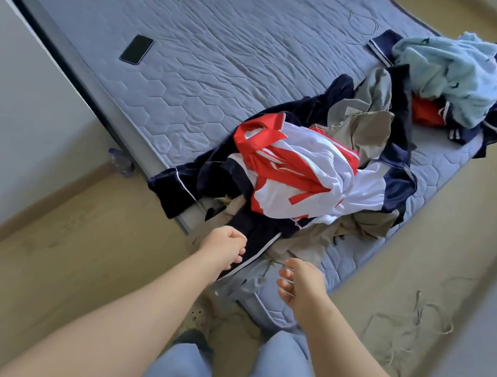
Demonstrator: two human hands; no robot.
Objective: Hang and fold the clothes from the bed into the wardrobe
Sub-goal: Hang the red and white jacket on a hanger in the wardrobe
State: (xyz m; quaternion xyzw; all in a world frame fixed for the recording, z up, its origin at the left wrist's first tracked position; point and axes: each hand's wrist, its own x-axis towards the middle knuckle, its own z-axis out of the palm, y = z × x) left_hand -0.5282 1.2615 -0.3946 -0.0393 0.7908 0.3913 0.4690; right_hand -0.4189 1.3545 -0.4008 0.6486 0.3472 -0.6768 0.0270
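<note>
A heap of clothes lies on the near corner of the bed (202,30). On top is a red and white jersey (302,178), with beige garments (363,132) behind it. A navy garment with white piping (257,233) hangs over the mattress corner. My left hand (223,245) is curled on its edge, gripping it. My right hand (300,284) hovers beside it over grey cloth (252,283), its fingers loosely bent and holding nothing. A second heap at the far right has a light blue cloth (450,71) over navy and orange pieces.
A black phone (136,49) lies on the bare mattress at the left. A white panel (10,80) stands along the bed's left side. Loose cords (417,317) lie on the wooden floor to the right. My legs in blue jeans (274,375) stand at the bed's corner.
</note>
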